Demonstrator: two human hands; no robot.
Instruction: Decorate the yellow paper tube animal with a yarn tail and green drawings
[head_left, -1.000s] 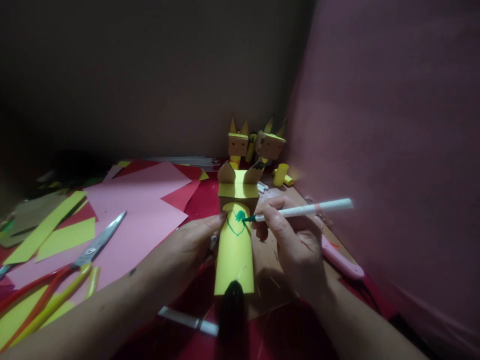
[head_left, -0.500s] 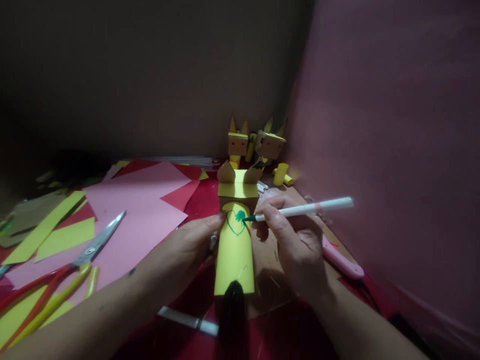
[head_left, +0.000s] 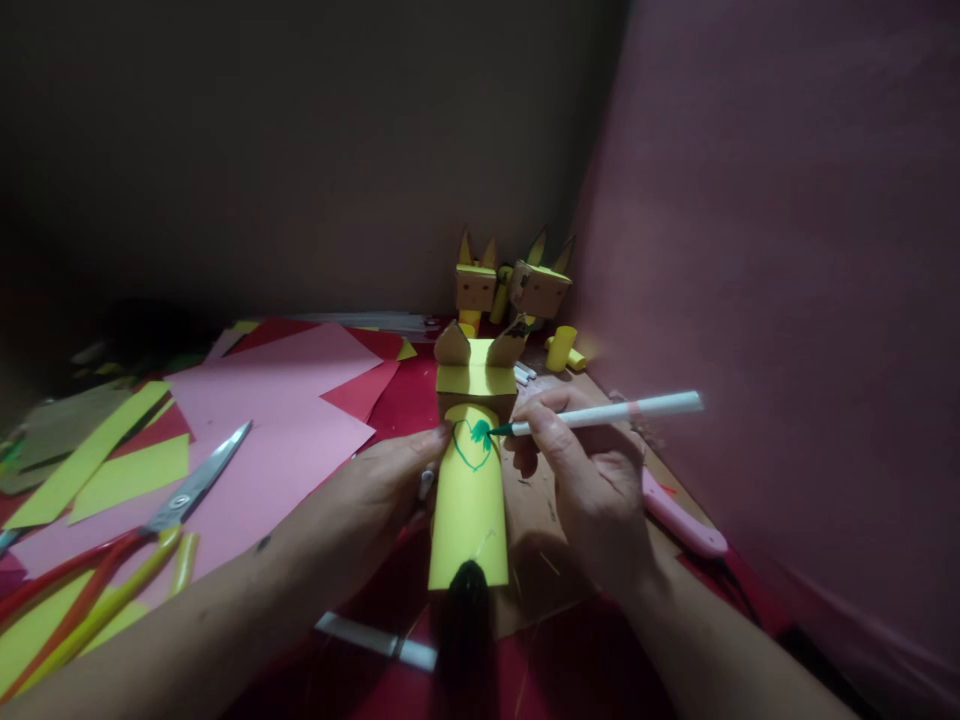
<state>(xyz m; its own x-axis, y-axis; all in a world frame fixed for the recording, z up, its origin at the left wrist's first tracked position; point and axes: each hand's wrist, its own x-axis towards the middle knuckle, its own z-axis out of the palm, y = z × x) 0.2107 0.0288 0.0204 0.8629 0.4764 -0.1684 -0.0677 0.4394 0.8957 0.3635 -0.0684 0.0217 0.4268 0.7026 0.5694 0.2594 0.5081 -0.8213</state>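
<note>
In the middle lies a yellow paper tube [head_left: 469, 520] joined to a cardboard box head [head_left: 476, 379] with two pointed ears. A green heart outline [head_left: 472, 445] is drawn on the tube, its upper right part filled in. My left hand [head_left: 394, 475] grips the tube from the left, thumb on its edge; its other fingers are mostly hidden. Pinched in my right hand [head_left: 581, 460] is a white marker [head_left: 615, 412], its green tip touching the heart's right side. Black yarn [head_left: 469, 600] hangs at the tube's near end.
Scissors [head_left: 180, 500] with red and yellow handles lie on pink paper [head_left: 285, 410] at left. Two cardboard animal figures [head_left: 475, 288] stand behind. A pink-handled tool [head_left: 686, 520] is at right. A white marker-like piece [head_left: 375, 640] lies in front on the red surface.
The marker and my right hand have shifted very slightly, and the green fill reaches a little further down on the heart's right side. My left hand has stayed in place.
</note>
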